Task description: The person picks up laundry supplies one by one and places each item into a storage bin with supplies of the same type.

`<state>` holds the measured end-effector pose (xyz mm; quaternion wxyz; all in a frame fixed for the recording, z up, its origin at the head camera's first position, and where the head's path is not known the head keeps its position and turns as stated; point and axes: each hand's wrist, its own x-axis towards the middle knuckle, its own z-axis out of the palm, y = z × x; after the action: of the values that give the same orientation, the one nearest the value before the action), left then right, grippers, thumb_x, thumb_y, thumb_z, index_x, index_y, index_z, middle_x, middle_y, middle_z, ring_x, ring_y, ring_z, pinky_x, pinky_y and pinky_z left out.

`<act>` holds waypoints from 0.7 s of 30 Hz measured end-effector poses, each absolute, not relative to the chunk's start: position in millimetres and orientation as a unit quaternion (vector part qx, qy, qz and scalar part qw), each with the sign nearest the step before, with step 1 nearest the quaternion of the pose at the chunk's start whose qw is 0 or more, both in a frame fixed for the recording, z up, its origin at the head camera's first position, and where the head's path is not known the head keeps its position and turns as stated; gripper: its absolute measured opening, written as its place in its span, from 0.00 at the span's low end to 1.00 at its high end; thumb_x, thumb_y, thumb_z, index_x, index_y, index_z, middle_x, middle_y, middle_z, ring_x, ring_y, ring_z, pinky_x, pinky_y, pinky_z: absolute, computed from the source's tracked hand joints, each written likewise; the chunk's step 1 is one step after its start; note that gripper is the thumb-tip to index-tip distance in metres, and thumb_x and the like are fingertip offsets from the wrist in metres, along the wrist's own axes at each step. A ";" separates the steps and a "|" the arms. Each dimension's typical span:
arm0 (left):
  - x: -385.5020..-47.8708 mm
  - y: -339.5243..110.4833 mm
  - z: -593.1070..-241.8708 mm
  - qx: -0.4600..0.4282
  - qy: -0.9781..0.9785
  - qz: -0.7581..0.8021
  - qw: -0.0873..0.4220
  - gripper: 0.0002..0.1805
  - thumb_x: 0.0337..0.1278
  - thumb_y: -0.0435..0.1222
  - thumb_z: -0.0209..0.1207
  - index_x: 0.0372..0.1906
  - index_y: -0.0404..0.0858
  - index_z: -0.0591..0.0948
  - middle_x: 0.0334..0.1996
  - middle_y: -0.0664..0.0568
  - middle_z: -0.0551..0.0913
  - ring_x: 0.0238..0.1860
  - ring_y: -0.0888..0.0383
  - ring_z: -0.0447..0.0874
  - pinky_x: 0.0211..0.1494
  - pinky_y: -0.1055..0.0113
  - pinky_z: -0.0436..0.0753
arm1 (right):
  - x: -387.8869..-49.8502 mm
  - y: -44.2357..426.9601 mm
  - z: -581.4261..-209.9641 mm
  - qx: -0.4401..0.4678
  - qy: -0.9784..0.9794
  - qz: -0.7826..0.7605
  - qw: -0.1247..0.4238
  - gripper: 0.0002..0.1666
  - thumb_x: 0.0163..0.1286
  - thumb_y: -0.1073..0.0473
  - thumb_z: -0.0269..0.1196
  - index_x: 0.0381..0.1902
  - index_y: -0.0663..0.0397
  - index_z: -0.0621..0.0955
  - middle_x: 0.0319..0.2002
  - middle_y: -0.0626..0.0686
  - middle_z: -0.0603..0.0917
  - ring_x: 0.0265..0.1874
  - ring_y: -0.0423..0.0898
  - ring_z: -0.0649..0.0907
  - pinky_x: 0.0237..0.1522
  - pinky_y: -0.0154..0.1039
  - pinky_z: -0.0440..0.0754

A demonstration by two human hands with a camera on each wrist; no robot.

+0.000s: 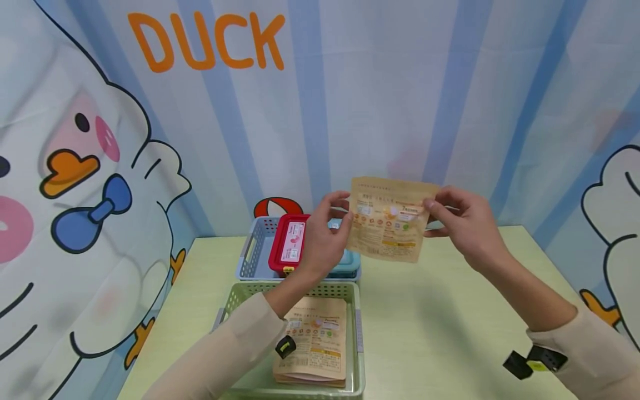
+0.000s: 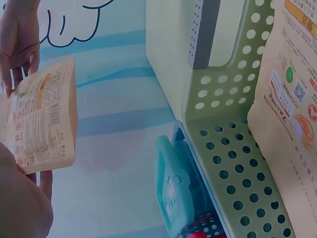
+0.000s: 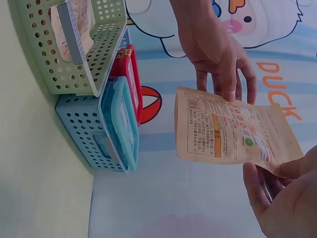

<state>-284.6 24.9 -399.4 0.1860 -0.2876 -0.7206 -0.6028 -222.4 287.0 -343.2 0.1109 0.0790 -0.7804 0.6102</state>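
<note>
A tan paper pouch [image 1: 382, 222] printed with small text is held up above the table, its printed face toward the head camera. My left hand [image 1: 325, 239] pinches its left edge between thumb and fingers. On the opposite edge, near the upper corner, my right hand [image 1: 465, 222] grips it the same way. Below my left forearm, a green perforated basket [image 1: 357, 311] holds a stack of similar pouches [image 1: 320, 333]. In the right wrist view the raised pouch [image 3: 223, 129] spans both hands, clear of the baskets.
Behind the green basket stands a blue basket [image 1: 250, 261] with a red-lidded box [image 1: 285, 244] and a teal-lidded box [image 1: 350, 264]. The pale table [image 1: 425, 333] extends to the right. A striped curtain [image 1: 380, 83] with duck drawings hangs behind.
</note>
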 end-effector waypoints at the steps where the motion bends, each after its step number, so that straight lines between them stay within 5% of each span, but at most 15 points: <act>1: -284.1 24.1 -398.9 -0.287 -0.722 -0.602 0.186 0.22 0.75 0.31 0.61 0.69 0.42 0.76 0.54 0.49 0.82 0.49 0.54 0.86 0.40 0.64 0.90 | -222.7 286.2 -343.5 0.076 -0.775 0.618 0.113 0.18 0.82 0.55 0.61 0.52 0.69 0.78 0.46 0.53 0.85 0.42 0.47 0.87 0.41 0.47 0.91; 7: -284.2 19.4 -394.8 -0.267 -0.726 -0.601 0.201 0.21 0.76 0.29 0.61 0.68 0.41 0.80 0.52 0.49 0.83 0.45 0.54 0.86 0.38 0.64 0.90 | -223.9 278.6 -347.3 0.071 -0.747 0.650 0.120 0.16 0.82 0.59 0.62 0.56 0.68 0.76 0.48 0.57 0.83 0.42 0.49 0.88 0.41 0.47 0.91; 21: -286.4 -3.5 -376.4 -0.239 -0.733 -0.613 0.173 0.22 0.76 0.31 0.62 0.70 0.44 0.81 0.54 0.50 0.83 0.46 0.55 0.88 0.38 0.65 0.90 | -217.3 258.5 -349.5 0.101 -0.709 0.687 0.119 0.29 0.82 0.63 0.60 0.75 0.70 0.70 0.63 0.62 0.77 0.55 0.47 0.84 0.53 0.40 0.87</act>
<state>-286.4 -3.5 -376.4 0.1734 -0.2390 -0.7330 -0.6128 -217.3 258.5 -349.5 0.1195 0.1011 -0.7095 0.6871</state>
